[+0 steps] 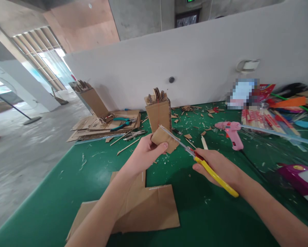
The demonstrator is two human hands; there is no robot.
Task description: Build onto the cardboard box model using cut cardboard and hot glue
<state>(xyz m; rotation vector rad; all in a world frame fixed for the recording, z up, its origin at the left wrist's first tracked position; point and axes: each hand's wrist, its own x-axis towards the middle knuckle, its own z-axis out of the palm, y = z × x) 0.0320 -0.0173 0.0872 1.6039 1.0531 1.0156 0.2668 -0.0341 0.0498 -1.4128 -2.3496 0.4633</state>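
Observation:
Between thumb and fingers, my left hand (149,151) grips a small brown piece of cardboard (165,139). My right hand (218,166) is closed round a pair of scissors (213,173) with yellow handles. The blades lie along the upper right edge of the piece; I cannot tell whether they bite into it. Just behind stands a cardboard box (157,115) with rounded cardboard strips sticking out of its top. Under my left forearm a larger cut cardboard sheet (154,209) lies on the green table (202,219).
At the left, teal-handled pliers (123,123) rest on stacked cardboard (92,125), near another cardboard box (94,103). A pink glue gun (231,132) with a long glue stick stands at the right, its cord trailing forward. Scraps (187,108) litter the back. A purple device (300,181) sits at far right.

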